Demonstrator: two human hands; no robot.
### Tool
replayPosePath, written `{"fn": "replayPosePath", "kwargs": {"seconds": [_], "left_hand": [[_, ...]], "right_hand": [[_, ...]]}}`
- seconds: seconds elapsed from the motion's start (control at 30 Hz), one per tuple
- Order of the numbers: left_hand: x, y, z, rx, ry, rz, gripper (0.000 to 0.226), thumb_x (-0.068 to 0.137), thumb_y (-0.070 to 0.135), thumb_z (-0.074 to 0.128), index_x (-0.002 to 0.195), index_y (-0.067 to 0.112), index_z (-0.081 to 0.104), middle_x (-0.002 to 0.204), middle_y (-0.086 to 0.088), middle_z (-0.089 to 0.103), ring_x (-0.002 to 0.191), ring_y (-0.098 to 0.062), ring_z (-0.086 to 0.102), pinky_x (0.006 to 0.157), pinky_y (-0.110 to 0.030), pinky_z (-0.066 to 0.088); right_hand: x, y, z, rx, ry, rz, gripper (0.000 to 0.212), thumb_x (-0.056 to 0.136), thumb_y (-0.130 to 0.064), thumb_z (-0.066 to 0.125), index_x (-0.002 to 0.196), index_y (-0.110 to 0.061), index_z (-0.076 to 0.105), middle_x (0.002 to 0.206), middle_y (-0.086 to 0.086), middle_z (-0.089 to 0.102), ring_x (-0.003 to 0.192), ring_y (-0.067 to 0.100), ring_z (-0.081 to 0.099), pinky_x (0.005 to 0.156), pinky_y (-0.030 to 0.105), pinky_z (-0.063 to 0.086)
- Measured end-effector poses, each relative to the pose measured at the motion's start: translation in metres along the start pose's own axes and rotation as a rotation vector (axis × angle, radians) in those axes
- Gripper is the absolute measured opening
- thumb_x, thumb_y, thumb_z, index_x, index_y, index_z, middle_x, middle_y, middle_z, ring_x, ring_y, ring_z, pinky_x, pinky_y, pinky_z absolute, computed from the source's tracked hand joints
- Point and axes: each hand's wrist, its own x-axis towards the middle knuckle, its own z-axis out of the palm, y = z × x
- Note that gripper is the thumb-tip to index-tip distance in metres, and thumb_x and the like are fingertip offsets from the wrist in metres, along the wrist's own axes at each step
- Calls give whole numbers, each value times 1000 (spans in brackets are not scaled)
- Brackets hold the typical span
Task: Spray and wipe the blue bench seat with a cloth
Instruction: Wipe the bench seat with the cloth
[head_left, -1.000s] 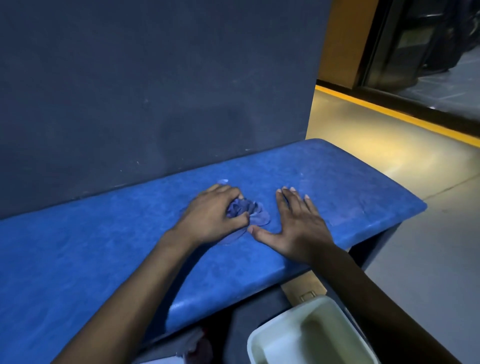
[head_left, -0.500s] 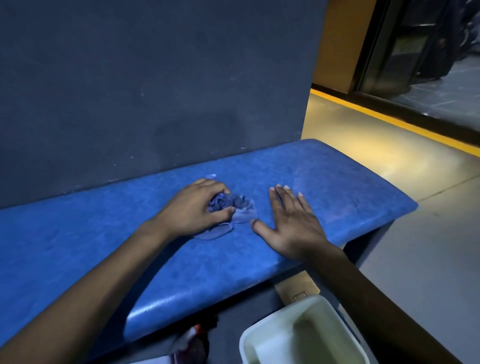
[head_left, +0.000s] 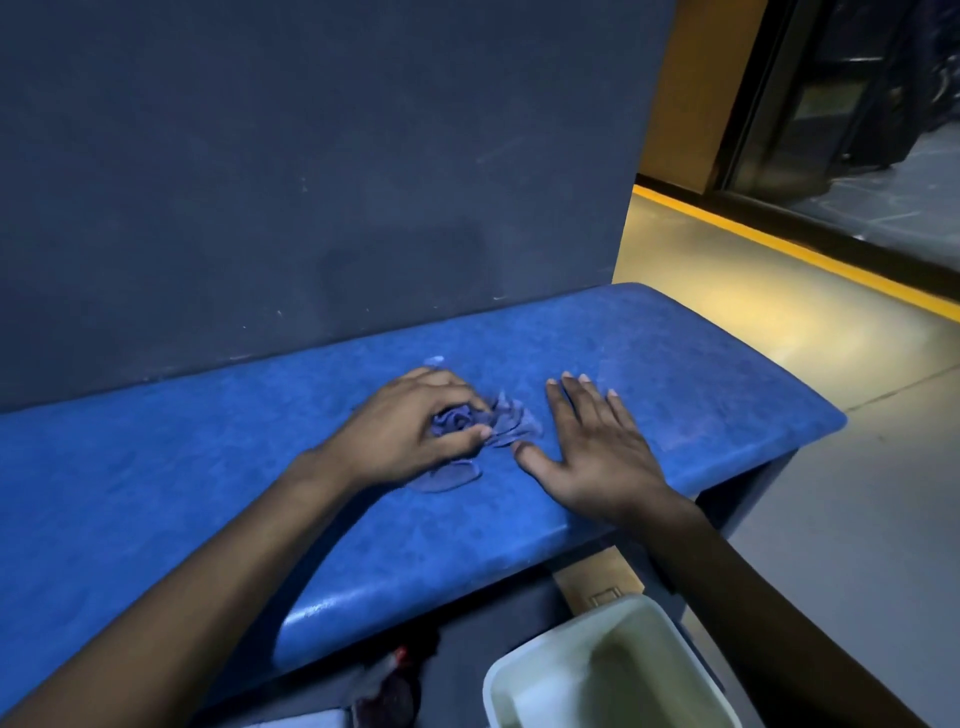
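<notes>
The blue bench seat (head_left: 675, 364) runs from the left edge to the middle right, against a dark wall. My left hand (head_left: 410, 431) presses down on a crumpled blue-purple cloth (head_left: 506, 421) in the middle of the seat, fingers curled around it. Part of the cloth sticks out to the right and below the hand. My right hand (head_left: 592, 452) lies flat on the seat just right of the cloth, fingers spread, thumb close to the cloth's edge. A small pale wet spot (head_left: 434, 359) shows on the seat behind my left hand.
A white plastic bin (head_left: 597, 670) stands on the floor below the seat's front edge. Beside it, at the bottom, a blurred dark object with a red tip (head_left: 387, 680) shows. The dark wall (head_left: 311, 182) backs the bench. Grey floor and a yellow line (head_left: 789, 254) lie to the right.
My left hand has shifted the bunched cloth slightly back and forth on the seat, first leftward, then back right. My right hand has stayed flat beside it.
</notes>
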Motion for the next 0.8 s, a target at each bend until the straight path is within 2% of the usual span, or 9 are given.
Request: {"fn": "replayPosePath", "kwargs": {"seconds": [0.07, 0.17, 0.27, 0.4, 0.53, 0.6, 0.67, 0.73, 0.8], "left_hand": [[0, -15, -6, -6, -15, -32, 32, 90, 56, 61, 107, 32, 73, 106, 11, 73, 105, -9, 65, 102, -25, 41], [26, -33, -5, 58, 86, -173, 35, 88, 57, 59, 108, 33, 74, 108, 9, 75, 107, -18, 67, 89, -28, 44], [58, -27, 10, 39, 167, -282, 28, 89, 51, 65, 110, 34, 75, 119, 12, 74, 115, -15, 67, 90, -27, 45], [57, 3, 17, 8, 87, -192, 32, 88, 56, 58, 108, 35, 71, 109, 11, 75, 108, -16, 67, 97, -35, 48], [3, 11, 6, 14, 25, -41, 28, 90, 54, 61, 104, 32, 71, 101, 10, 72, 100, -9, 64, 91, -26, 46], [-5, -12, -5, 37, 51, -82, 30, 89, 54, 60, 102, 30, 72, 103, 10, 74, 99, -10, 66, 91, -31, 51], [6, -34, -15, 58, 118, -204, 37, 86, 57, 56, 102, 29, 74, 104, 8, 76, 101, -17, 69, 88, -37, 54], [27, -36, -15, 43, 162, -315, 39, 83, 56, 55, 103, 29, 75, 105, 5, 77, 101, -21, 71, 83, -32, 51], [43, -18, 2, 41, 124, -259, 37, 85, 54, 57, 105, 29, 75, 104, 3, 77, 101, -21, 70, 83, -29, 46]], "right_hand": [[0, 1, -2, -4, -17, -6, 107, 72, -80, 7, 160, -19, 2, 168, -1, -7, 152, 12, -16, 123, 39, -9], [-1, 0, -1, -9, -17, -2, 104, 75, -80, 11, 160, -19, 1, 168, 0, -7, 152, 12, -16, 123, 39, -10], [-1, -1, -3, -11, -9, 9, 107, 73, -81, 10, 160, -20, 2, 168, 0, -5, 153, 12, -15, 123, 40, -9], [-2, -3, -5, -13, -11, 9, 108, 71, -80, 9, 160, -18, 4, 169, 1, -3, 153, 13, -13, 124, 40, -8], [-2, -3, -4, -3, -6, 13, 107, 73, -81, 14, 160, -19, 4, 169, -1, -4, 153, 12, -13, 124, 39, -8], [-2, -3, -4, -16, -16, 13, 99, 82, -78, 24, 160, -19, 2, 168, -1, -5, 153, 12, -14, 123, 39, -9], [-3, -3, -4, -16, -18, 15, 95, 87, -76, 27, 160, -20, 2, 168, -1, -6, 152, 12, -15, 123, 39, -9], [-3, -3, -4, -15, -15, 19, 97, 84, -78, 24, 160, -20, 2, 168, -1, -6, 152, 12, -15, 123, 40, -9], [-2, -3, -3, -21, -12, 26, 103, 77, -80, 17, 160, -20, 3, 168, 0, -5, 153, 12, -14, 124, 40, -9]]}}
